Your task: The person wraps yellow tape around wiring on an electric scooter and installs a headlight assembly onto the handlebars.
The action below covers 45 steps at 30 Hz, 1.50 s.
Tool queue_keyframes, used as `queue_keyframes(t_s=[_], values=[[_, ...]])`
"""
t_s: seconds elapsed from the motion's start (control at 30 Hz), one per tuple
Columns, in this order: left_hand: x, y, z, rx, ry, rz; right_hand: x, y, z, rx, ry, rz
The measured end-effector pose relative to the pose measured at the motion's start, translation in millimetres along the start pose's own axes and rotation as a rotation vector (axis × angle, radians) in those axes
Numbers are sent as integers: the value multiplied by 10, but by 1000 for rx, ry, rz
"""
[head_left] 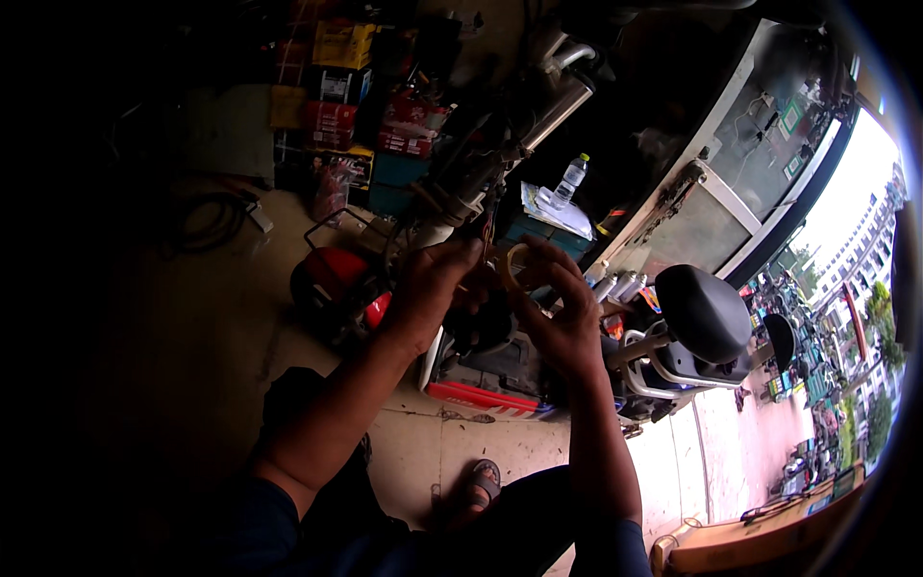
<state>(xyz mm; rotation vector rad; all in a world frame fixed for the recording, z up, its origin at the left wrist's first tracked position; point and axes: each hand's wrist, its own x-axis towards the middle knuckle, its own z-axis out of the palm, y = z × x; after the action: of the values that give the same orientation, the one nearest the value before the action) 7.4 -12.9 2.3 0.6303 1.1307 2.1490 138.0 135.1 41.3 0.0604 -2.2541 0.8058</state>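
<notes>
Both my hands are raised close together over the electric scooter, a dark machine with a red and white lower edge. My right hand is closed round a pale yellow roll of tape, its ring facing me. Just left of it, my left hand is pinched on thin wires, which hang from the scooter's bare steering column. The left fingertips are in shadow, so the exact grip is hard to make out.
Beside the column, a water bottle stands on papers over a teal box. Stacked boxes fill the back left. A red and black machine is left of my hands; a black seat is at right. A black hose lies coiled.
</notes>
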Motion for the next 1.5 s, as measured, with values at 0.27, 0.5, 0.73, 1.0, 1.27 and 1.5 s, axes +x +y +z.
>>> queue_keyframes(t_s=[0.27, 0.5, 0.73, 1.0, 1.27, 1.5], values=[[34, 5, -77, 100, -71, 64, 155, -30, -73, -288, -71, -197], [104, -3, -23, 168, -10, 117, 329, -134, -137, -354, -187, -259], [172, -54, -63, 309, 5, 174, 357, -148, -157, -375, -241, -264], [159, -48, -95, 236, -30, 107, 397, -44, -353, -124, -333, -33], [138, -85, -150, 78, -93, 64, 406, 185, -338, 127, -399, 99], [97, -15, -203, 222, -197, 126, 377, 159, -348, 225, -415, 168]])
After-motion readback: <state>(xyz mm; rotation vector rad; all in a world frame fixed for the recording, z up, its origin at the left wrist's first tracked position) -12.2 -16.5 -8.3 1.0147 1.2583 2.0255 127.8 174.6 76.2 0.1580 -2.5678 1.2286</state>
